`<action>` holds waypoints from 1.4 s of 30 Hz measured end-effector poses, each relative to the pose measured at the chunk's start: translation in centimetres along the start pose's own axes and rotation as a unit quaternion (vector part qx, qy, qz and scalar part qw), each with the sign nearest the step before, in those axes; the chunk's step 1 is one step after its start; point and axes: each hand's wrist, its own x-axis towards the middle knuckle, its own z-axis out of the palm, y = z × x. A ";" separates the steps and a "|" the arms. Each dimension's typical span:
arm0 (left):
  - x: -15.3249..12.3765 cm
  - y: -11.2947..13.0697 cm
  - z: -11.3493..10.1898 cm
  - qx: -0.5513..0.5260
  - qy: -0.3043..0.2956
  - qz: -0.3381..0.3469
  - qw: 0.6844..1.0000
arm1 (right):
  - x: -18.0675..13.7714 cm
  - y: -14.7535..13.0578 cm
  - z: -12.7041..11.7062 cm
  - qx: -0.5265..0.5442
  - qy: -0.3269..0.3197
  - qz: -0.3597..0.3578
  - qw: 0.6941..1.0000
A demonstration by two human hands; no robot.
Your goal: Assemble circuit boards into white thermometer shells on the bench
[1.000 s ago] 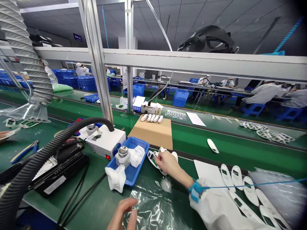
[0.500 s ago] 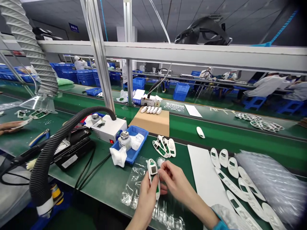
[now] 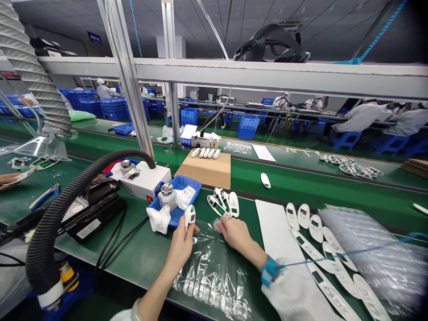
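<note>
My left hand grips a small white oval device shell with a green window, held upright beside the blue tray. My right hand rests with fingers curled on a crinkled clear plastic sheet, pinching something small and clear that I cannot make out. A blue wrist strap with a blue cord sits on my right wrist. Just beyond my right hand lies a small heap of similar shells with green boards.
The blue tray holds a metal-capped jar and white wipes. A white box unit, a black hose and a black tool stand at left. White shells, a white sheet and bubble wrap lie at right. Other workers sit beyond the conveyor.
My left hand carried the white shell from in front of me up and left toward the blue tray. My right hand let go of it and dropped onto the plastic sheet.
</note>
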 end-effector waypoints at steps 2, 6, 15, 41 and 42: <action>1.4 -0.3 -0.2 0.023 -0.011 0.013 1.000 | 0.4 0.4 0.8 -0.013 -0.003 0.020 1.000; 3.3 -0.7 0.4 0.039 -0.042 0.025 0.998 | 1.9 3.8 -0.8 -0.020 0.022 0.076 0.997; 2.9 -0.3 1.2 -0.021 -0.078 -0.012 0.997 | 12.1 16.2 -6.4 0.002 0.112 0.356 0.928; -13.6 -0.8 -0.9 -0.100 -0.099 -0.187 0.972 | -14.5 -3.2 -0.7 0.191 0.038 -0.202 0.960; -13.7 -1.4 -1.9 -0.104 -0.066 -0.183 0.975 | -15.6 -2.8 0.4 0.157 0.068 -0.224 0.959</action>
